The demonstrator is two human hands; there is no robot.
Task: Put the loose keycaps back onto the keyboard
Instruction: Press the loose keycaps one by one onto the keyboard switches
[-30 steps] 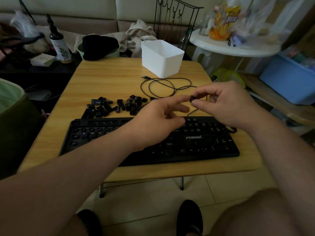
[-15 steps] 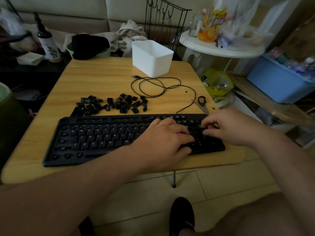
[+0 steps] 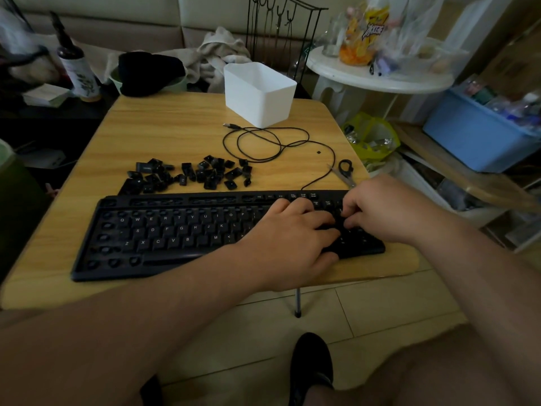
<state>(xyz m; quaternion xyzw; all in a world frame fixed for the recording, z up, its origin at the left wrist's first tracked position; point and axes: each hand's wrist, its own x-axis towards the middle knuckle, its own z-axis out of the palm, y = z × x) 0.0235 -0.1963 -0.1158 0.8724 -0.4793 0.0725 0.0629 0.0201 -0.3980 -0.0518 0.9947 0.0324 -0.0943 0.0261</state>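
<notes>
Both hands have dropped from mid-air onto the keyboard's point(image 3: 175, 230) right end. The right hand point(image 3: 389, 209) curls there, apparently seating the keycap; whether its grip holds it, I cannot tell. The left hand point(image 3: 292, 241) rests flat. Loose keycaps point(image 3: 190, 174) wait on the worktop point(image 3: 175, 124) beyond.

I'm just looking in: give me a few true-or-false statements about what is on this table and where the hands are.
1. Both hands, left and right, are on the right end of the keyboard. True.
2. The loose keycaps lie inside the white bin. False: they are piled on the table behind the keyboard.
3. Scissors lie near the table's right edge. True.
4. The keyboard's cable is plugged into something. False: its USB plug lies free on the table.
5. The keyboard's top-left row has every keycap. False: empty sockets show there.
</notes>
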